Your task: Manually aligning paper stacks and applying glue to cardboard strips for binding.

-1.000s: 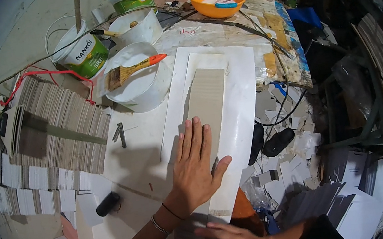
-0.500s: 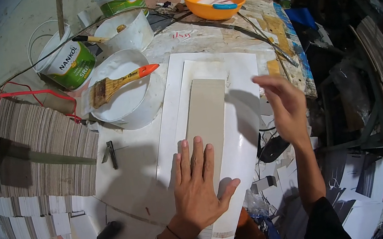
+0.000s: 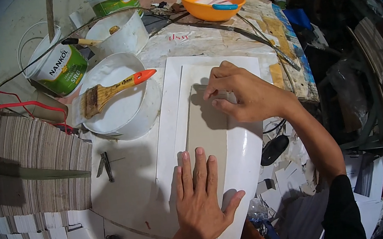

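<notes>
So the left hand (image 3: 204, 209) is lying flat on a long staggered stack of narrow grey-beige cardboard strips (image 3: 207, 139), fingers straight and slightly apart, thumb out wide, gripping nothing. The strips sit on a big glossy white sheet (image 3: 247, 148) on the pale, stained worktop (image 3: 131, 195). The right hand (image 3: 246, 90) hangs over the far end of the stack with fingers curled and the thumb close to the index finger, so a narrow gap at most; can't tell if anything's pinched in there

What could go wrong, imo: if the left palm eases off or drags sideways, that stagger probably skews. The sheet's right edge looks like it pokes past the worktop, so a forearm bump might shift the lot. Also, the wide brush with an orange-tipped wooden handle (image 3: 120, 88) is just balanced across the round white plastic tub (image 3: 143, 109), and a knock could drip white stuff everywhere
</notes>
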A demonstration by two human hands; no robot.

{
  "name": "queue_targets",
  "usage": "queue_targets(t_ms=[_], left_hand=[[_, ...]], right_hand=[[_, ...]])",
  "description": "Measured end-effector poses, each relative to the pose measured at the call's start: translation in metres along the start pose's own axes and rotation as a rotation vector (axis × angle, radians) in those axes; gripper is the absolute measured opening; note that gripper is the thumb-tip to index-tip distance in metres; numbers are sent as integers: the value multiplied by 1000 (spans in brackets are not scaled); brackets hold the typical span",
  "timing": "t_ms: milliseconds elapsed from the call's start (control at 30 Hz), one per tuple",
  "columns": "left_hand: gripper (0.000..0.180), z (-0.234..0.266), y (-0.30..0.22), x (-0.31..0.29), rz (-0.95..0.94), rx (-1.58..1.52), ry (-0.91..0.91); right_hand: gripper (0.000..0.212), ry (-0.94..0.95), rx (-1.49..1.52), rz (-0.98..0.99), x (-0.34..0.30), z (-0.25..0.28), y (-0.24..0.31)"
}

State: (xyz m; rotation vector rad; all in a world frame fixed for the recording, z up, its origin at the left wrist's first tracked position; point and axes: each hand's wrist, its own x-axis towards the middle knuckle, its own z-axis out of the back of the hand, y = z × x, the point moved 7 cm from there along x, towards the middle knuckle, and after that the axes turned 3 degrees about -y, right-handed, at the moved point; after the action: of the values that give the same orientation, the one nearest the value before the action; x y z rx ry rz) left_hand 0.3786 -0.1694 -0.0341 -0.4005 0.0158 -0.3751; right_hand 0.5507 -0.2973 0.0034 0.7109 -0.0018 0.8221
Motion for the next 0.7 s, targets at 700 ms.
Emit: queue_targets(t_ms=[700], left_hand=[[87,3,-2,0,-15,-7,-18]], right_hand=[[31,84,63,-238,6,-23,-37]])
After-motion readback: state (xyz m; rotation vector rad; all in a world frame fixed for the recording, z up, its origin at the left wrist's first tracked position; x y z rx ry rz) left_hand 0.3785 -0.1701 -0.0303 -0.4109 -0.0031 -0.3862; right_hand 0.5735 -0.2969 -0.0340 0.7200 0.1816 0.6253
